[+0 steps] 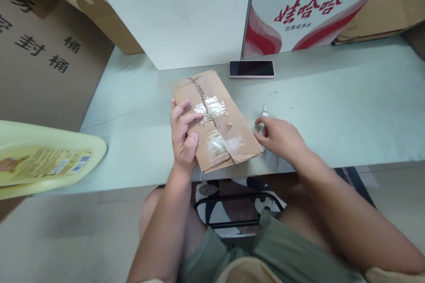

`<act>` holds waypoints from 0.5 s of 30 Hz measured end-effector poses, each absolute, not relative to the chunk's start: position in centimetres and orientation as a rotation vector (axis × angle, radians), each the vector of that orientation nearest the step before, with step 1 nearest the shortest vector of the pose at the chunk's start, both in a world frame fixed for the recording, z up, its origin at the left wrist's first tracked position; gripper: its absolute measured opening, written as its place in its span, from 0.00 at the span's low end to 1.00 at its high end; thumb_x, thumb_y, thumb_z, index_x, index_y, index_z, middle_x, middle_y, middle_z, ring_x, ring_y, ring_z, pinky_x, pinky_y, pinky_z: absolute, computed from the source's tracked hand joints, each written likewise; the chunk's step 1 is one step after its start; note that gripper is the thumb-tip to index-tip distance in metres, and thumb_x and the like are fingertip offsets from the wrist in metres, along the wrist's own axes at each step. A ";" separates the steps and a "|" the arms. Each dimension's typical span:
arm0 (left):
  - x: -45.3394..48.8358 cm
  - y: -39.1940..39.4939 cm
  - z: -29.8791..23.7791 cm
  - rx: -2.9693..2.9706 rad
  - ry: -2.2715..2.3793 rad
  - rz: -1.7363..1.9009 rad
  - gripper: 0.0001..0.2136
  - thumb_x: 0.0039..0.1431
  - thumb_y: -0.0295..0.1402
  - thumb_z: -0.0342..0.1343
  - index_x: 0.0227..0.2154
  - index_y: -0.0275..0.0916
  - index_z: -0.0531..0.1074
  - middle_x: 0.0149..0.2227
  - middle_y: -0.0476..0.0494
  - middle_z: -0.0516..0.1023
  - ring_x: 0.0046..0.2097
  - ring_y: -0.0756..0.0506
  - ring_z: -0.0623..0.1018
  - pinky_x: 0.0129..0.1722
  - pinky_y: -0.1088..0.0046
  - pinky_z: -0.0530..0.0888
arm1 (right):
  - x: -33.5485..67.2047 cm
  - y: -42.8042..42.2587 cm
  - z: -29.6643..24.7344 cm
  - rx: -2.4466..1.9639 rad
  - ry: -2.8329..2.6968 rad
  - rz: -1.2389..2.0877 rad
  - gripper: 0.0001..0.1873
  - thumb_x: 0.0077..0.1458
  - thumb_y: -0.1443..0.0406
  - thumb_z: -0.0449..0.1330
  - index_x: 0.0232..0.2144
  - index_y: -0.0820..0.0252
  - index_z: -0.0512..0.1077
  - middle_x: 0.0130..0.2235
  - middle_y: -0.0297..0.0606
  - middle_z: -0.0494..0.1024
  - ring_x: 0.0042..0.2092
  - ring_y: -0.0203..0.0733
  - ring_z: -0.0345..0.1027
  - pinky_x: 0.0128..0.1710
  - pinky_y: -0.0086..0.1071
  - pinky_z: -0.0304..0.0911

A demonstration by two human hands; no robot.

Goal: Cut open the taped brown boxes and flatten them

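Observation:
My left hand (184, 137) grips a flat brown cardboard box (229, 135) by its left side, with the thumb and fingers over its top face. The box is tilted above the table, and worn clear tape runs across its creased seam. By the box's lower right corner, my right hand (279, 137) has its fingers curled around a slim white object (264, 110) with a narrow tip. The hand hides most of that object, so its kind is unclear.
A phone (251, 69) lies face up on the pale green-covered table (332, 106). White boxes (186, 22) and a red-and-white carton (299, 17) line the back. On the left are a large brown carton (43, 75) and a yellow bottle (49, 159).

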State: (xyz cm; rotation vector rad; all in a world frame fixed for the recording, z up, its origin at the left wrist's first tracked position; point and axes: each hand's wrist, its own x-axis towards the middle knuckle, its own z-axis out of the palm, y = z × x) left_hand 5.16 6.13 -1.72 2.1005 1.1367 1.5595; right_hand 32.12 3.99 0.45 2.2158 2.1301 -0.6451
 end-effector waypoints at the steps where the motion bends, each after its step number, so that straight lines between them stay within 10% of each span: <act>1: 5.2 6.1 -1.7 2.094 1.134 1.569 0.19 0.68 0.51 0.46 0.47 0.48 0.76 0.63 0.46 0.70 0.70 0.35 0.65 0.77 0.44 0.48 | 32.0 3.9 0.4 2.208 2.179 -0.644 0.19 0.61 0.59 0.59 0.53 0.56 0.74 0.44 0.44 0.81 0.41 0.48 0.74 0.33 0.34 0.57; 7: 5.4 5.9 -1.3 2.050 1.140 1.555 0.18 0.67 0.51 0.47 0.46 0.48 0.77 0.61 0.45 0.71 0.69 0.36 0.66 0.77 0.45 0.48 | 32.3 4.2 -0.2 2.412 2.224 -0.730 0.28 0.55 0.64 0.59 0.59 0.57 0.72 0.34 0.39 0.80 0.32 0.44 0.71 0.30 0.33 0.56; 15: 5.6 5.7 -1.0 2.052 1.162 1.550 0.20 0.68 0.53 0.46 0.47 0.48 0.76 0.59 0.43 0.72 0.68 0.36 0.68 0.76 0.46 0.50 | 32.5 4.6 1.8 2.409 2.590 -2.612 0.15 0.51 0.60 0.56 0.42 0.52 0.72 0.30 0.33 0.76 0.30 0.41 0.72 0.32 0.37 0.69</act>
